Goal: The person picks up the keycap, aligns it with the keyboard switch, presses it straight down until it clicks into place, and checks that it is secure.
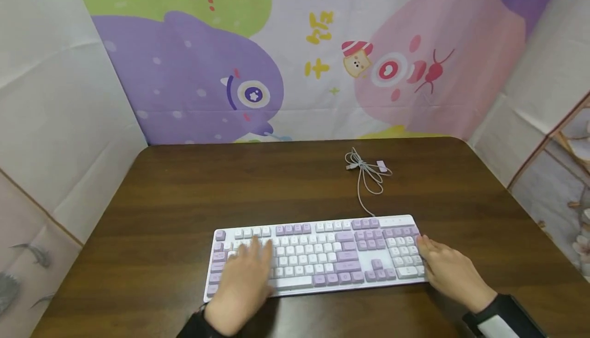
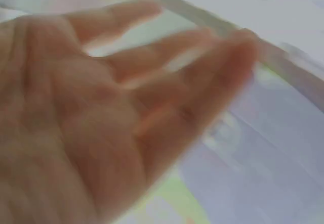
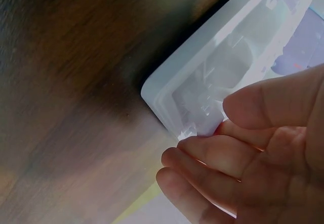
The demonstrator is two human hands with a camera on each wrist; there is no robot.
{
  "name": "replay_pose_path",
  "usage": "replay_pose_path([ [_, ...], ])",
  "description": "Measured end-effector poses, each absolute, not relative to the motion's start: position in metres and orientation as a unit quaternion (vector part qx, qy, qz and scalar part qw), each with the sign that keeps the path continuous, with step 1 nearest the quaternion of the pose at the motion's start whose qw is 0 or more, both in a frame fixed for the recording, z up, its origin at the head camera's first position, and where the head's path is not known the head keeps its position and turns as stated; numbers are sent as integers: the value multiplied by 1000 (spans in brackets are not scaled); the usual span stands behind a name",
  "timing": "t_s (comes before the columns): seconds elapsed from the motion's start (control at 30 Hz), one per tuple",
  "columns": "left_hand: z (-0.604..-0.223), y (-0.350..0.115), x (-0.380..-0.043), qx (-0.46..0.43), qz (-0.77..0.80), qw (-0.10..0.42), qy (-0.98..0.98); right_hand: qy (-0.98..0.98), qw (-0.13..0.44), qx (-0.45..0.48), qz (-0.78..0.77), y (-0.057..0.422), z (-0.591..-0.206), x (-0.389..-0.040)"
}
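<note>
A white and lilac keyboard (image 1: 295, 282) lies on the brown table, tilted slightly in the head view. Over its left-hand keys is my left hand (image 1: 243, 281), blurred, with fingers spread and pointing toward the top row. The left wrist view shows that palm (image 2: 76, 118) with its fingers extended and nothing held. At the keyboard's right end, my right hand (image 1: 454, 274) grips the side edge. Close up in the right wrist view, the thumb (image 3: 268, 102) is over the top and the other fingers bend along the side of the white frame (image 3: 162, 82). Glossy, see-through-looking surfaces show there.
Behind the keyboard, a bundled pale USB cable (image 1: 369, 174) with a small tag (image 1: 381, 166) lies on the table (image 1: 230, 184). A cartoon-printed cloth (image 1: 313, 92) hangs at the far edge. Pale panels (image 1: 69, 71) stand on both sides.
</note>
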State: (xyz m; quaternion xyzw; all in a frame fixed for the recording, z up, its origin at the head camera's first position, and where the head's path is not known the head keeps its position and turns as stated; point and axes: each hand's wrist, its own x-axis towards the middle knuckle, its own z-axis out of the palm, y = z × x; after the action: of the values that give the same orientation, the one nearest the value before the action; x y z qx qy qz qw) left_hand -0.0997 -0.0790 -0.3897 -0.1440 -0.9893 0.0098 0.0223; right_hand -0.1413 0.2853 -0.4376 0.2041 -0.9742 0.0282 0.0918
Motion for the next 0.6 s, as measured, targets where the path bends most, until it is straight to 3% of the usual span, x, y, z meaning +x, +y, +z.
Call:
replay_pose_path([
  [0.13, -370, 8, -134, -296, 17, -54, -954, -974, 96, 203, 31, 284, -437, -140],
  [0.3, -382, 99, -173, -387, 65, -79, -916, -974, 89, 203, 50, 279, -437, -143],
  [0.6, -407, 147, -182, -399, 25, -102, -911, -972, 105, 201, 60, 291, -436, -141],
])
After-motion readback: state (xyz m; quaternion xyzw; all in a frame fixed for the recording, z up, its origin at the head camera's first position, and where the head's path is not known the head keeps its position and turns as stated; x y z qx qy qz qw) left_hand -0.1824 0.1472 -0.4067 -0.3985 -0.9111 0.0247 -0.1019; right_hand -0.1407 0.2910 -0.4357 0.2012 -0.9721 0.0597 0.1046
